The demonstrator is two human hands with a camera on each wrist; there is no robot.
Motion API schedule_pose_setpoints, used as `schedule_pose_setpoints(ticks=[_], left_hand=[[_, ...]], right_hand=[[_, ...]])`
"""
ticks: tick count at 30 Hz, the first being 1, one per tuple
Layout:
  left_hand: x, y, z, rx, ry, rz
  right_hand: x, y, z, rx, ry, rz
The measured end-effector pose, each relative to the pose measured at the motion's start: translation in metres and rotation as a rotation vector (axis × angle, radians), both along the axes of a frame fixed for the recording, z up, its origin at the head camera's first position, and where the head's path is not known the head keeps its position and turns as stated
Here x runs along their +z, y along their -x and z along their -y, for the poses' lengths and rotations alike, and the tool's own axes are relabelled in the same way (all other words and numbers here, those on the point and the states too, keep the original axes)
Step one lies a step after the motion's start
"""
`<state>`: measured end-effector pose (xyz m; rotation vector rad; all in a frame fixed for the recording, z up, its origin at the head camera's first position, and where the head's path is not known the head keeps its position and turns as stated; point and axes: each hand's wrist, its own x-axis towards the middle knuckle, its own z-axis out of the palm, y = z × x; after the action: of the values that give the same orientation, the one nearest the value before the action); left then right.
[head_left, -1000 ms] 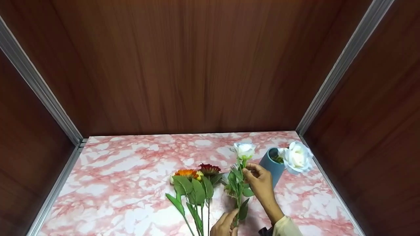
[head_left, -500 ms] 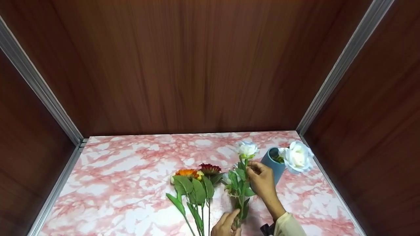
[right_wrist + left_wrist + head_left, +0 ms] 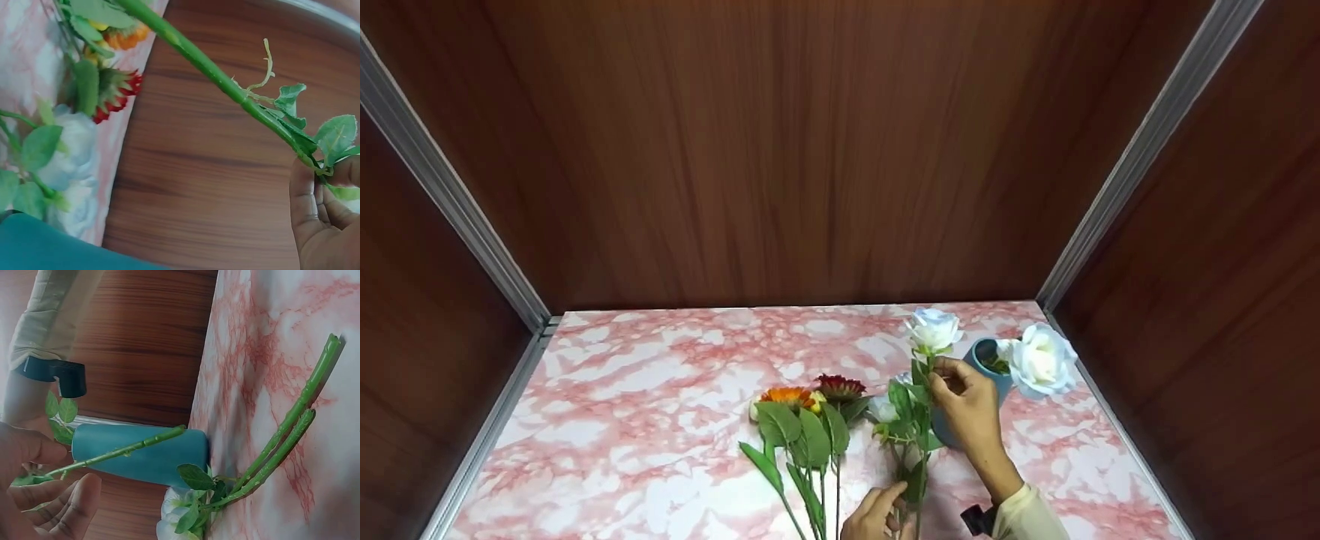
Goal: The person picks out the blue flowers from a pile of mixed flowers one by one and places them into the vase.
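Below its bloom, a white rose [image 3: 934, 330] is pinched by the thumb and fingers of my right hand [image 3: 971, 405], to the left of the blue vase [image 3: 949, 431]. Its green stem [image 3: 197, 59] runs bare across the right wrist view. Lower down, my left hand [image 3: 876, 514] is beside the stem with fingers loosely bent. The left wrist view shows a gap between thumb and fingers of that left hand [image 3: 50, 500], with the stem passing there, its cut end free before the vase [image 3: 146, 461]. Another large white rose [image 3: 1042, 360] leans out of the vase's mouth.
An orange flower [image 3: 786, 397] and a dark red flower [image 3: 840, 386] lie with long stems on the pink-marbled table [image 3: 660, 420]. More pale roses [image 3: 883, 409] lie beneath the lifted one, stems [image 3: 281, 439] toward the person. Brown wood panels [image 3: 810, 150] enclose the table.
My right hand has moved the white rose up and to the right, toward the vase. The left hand stays about in place, and the stem has shifted right of its fingers.
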<state>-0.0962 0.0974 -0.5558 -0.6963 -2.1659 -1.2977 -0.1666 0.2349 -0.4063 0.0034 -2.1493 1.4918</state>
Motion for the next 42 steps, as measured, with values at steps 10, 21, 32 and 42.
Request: schedule_pose_setpoints(ticks=[10,21,32,42], left_hand=[[0.002,-0.001,0.004,-0.072,0.104,0.156],[0.000,0.001,0.008,-0.195,0.213,0.454],[-0.001,0.001,0.013,-0.259,0.229,0.551],[-0.016,-0.001,0.012,-0.179,0.263,0.450]], right_hand=[[0.018,0.001,-0.005,-0.032,-0.071,-0.061],[0.047,0.004,-0.024,-0.121,-0.065,-0.162],[0.062,0.008,-0.061,-0.295,0.031,-0.259],[0.056,0.026,-0.105,-0.465,0.100,-0.339]])
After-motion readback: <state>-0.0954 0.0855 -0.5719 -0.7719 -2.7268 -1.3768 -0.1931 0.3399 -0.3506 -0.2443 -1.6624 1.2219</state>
